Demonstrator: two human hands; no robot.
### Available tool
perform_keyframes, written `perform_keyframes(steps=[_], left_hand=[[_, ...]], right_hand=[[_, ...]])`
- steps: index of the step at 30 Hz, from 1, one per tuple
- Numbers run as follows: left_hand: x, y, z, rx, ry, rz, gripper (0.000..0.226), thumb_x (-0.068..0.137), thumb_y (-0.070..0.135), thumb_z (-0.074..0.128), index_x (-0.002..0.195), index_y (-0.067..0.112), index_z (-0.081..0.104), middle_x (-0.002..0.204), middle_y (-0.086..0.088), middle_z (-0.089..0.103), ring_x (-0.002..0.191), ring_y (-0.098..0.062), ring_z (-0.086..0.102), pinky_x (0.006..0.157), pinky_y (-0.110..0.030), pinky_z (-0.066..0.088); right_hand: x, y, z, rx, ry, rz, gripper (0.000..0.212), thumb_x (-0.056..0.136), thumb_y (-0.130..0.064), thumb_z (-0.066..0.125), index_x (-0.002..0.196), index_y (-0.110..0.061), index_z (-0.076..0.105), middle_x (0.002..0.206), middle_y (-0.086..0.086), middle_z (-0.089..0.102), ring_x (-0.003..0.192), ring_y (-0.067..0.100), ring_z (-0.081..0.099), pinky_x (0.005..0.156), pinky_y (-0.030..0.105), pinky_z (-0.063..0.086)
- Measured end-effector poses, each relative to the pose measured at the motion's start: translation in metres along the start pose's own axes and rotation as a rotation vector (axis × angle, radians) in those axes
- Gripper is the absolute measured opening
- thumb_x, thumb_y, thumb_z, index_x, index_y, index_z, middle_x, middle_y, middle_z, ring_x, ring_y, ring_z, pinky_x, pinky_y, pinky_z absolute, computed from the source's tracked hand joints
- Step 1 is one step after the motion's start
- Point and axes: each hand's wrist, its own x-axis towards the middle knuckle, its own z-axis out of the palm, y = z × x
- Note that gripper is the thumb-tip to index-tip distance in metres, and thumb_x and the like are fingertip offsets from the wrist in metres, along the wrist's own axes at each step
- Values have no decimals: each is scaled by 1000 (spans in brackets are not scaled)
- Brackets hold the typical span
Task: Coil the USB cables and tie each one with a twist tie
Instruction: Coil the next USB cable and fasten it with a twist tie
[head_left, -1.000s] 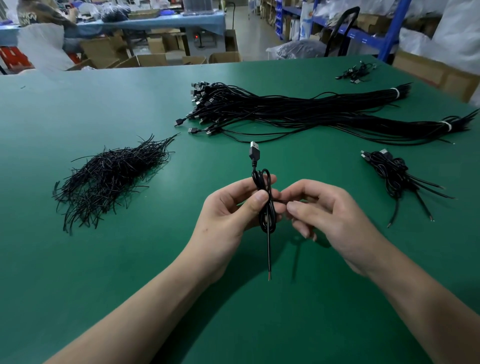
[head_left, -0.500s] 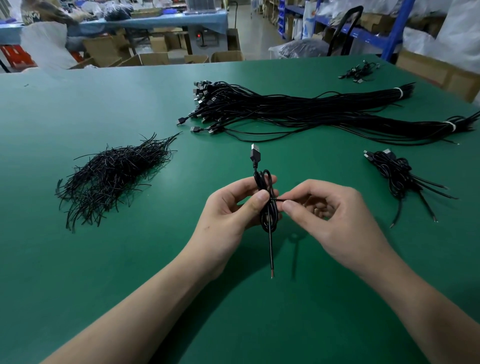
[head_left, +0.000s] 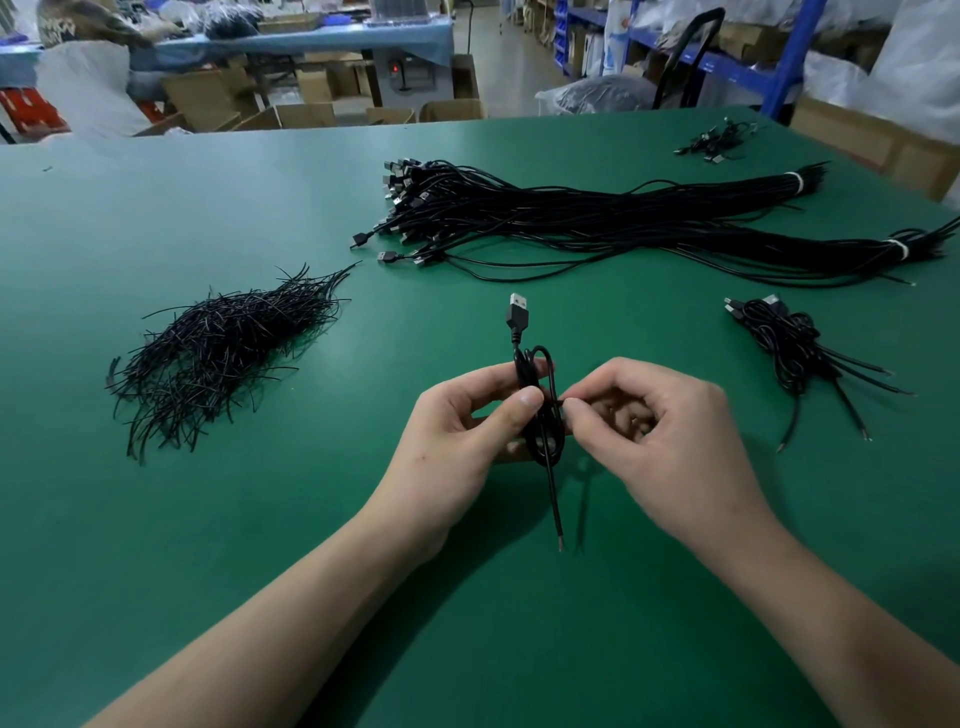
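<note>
The green table (head_left: 156, 519) fills the view. Its far edge runs across the top and its right edge cuts in diagonally at upper right. The near half is bare except under the forearms, with wide bare stretches at far left and near right.

Long cables (head_left: 597, 223) lie across the far right, plugs fanned toward the centre and banded ends reaching the right edge. A loose pile of ties (head_left: 218, 353) lies at mid-left, well apart from the hands. A few done coils (head_left: 784, 343) lie at right, near the right hand, and a small cluster (head_left: 719, 140) lies close to the far right corner.

The left hand (head_left: 467, 431) grips a coil (head_left: 548, 441) above the table's middle, thumb pressed across its front. The right hand (head_left: 670, 431), fingers curled, pinches the coil's right edge with thumb and forefinger. The plug (head_left: 518, 312) stands up above the hands, and the bare tail (head_left: 555, 509) hangs down between the wrists.
</note>
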Motion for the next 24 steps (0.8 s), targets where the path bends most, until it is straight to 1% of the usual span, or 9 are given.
perform_keyframes(steps=[3,5,7,9,12,15,18,22,24], left_hand=[[0,2,-2,-58,-51,-14,29,93,19,69,121,15,71,108,-4,75,91,-14,72,77,-30,59],[-1,5,-4,-70,-90,-7,30,92,19,68,121,21,72,114,-3,74,94,-15,72,76,-30,59],[-1,9,-5,-71,-118,5,31,90,23,69,120,27,73,119,-2,74,96,-14,72,74,-29,59],[-1,10,-4,-82,-117,8,29,90,22,70,118,30,74,116,-1,75,95,-14,72,73,-30,59],[-2,11,-4,-109,-114,16,28,89,21,71,115,30,75,106,1,75,91,-18,74,68,-28,58],[-1,13,-2,-137,-115,19,27,85,23,72,111,29,77,101,2,75,89,-25,76,68,-27,58],[0,11,-2,-149,-80,28,24,86,16,75,107,28,78,98,2,75,87,-28,76,71,-27,58],[0,9,0,-146,-30,39,25,81,23,75,105,27,79,94,2,75,86,-26,77,67,-26,57],[0,8,0,-142,-11,45,25,81,23,75,105,25,79,93,2,75,83,-21,76,66,-26,57]], right_hand=[[0,0,-1,-2,4,4,16,85,-13,76,75,-24,72,60,-4,60,49,5,43,49,13,35],[0,1,-2,33,0,13,12,86,-17,75,77,-25,72,62,-4,62,49,4,45,49,14,36],[0,1,-2,121,-14,53,6,86,-26,71,81,-26,72,66,0,66,52,3,49,47,23,41],[0,1,-2,201,-30,96,8,85,-34,69,84,-28,72,69,5,68,52,7,51,47,31,43],[-1,0,-1,287,-51,130,14,82,-40,67,85,-27,72,69,2,70,50,3,49,47,26,41],[0,1,1,346,-35,157,5,84,-29,68,84,-26,72,65,-7,69,50,2,53,50,16,41],[0,0,4,415,-7,183,7,84,-25,68,81,-21,73,63,-9,66,50,2,55,52,10,41],[-2,-4,6,428,-10,192,7,87,-23,66,86,-19,72,65,-9,67,51,1,56,53,10,41],[-3,-6,7,390,-20,183,7,87,-28,67,88,-23,72,70,-5,70,52,2,54,52,16,42]])
